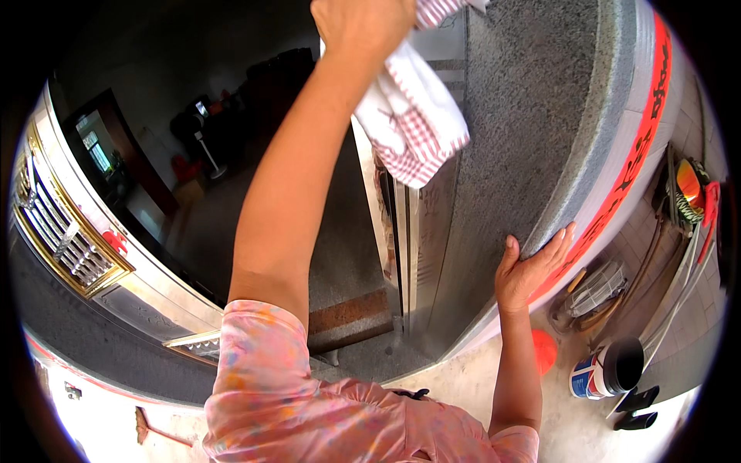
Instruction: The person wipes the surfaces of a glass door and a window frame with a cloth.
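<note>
My left hand (367, 26), raised at the top of the view, grips a white cloth (414, 116) with red checks and stripes. The cloth hangs down over the metal door frame (425, 231), beside a grey speckled stone surround (521, 75); whether it touches them I cannot tell. Lower on the right, my right hand (524, 275) rests with spread fingers against the outer edge of the stone, holding nothing. Its fingertips are close to a red paper strip (625, 179) bearing black writing.
A dark room with a standing fan (202, 144) lies beyond the doorway. Left is a gold-trimmed door panel (75, 243). At right are a bucket (622, 367), black boots (637, 399), a wire rack (599, 286) and long poles. A brown-topped block (347, 309) lies low in the doorway.
</note>
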`<state>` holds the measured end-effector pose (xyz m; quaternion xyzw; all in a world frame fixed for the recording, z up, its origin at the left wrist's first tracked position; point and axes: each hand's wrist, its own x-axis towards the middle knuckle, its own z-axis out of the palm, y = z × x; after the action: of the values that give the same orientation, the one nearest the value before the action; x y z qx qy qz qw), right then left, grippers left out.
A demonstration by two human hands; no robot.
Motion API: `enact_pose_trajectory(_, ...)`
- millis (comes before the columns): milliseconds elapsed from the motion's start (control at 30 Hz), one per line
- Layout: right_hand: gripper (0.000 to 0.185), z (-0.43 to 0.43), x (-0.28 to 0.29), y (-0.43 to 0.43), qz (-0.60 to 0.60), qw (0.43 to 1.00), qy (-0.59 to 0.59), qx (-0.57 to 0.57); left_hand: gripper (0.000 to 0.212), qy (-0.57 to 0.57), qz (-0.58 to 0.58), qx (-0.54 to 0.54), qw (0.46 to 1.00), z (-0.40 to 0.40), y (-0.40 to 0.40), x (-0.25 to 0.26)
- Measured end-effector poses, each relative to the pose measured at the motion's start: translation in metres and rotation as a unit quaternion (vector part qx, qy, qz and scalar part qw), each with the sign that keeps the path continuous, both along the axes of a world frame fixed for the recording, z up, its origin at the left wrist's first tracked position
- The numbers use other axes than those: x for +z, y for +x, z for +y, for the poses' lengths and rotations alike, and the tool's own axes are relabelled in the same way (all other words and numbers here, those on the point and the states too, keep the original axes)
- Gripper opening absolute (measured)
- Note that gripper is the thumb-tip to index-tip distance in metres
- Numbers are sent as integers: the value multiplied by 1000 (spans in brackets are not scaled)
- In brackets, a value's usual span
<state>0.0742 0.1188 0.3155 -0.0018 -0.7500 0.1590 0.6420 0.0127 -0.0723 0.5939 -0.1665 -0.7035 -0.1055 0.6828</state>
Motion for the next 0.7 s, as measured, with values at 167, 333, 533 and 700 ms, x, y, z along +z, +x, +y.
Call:
enact_pose_trajectory(167, 68, 3, 4, 2, 4, 1000, 10, -12, 48, -146, -95, 49, 983, -7, -5, -143)
enact_pose_trajectory(333, 70, 0, 4, 0, 7, 1000, 18, -9, 11, -327, -301, 43, 895, -21, 23, -354)
enact_pose_trajectory(533, 74, 8, 3, -3, 15, 999, 21, -23, 16, -233, -695, -99, 673, -45, 47, -473)
enact_pose_trajectory(700, 72, 0, 4, -2, 25, 999, 21, -30, 35, 112, -579, -378, 713, -78, 44, -360)
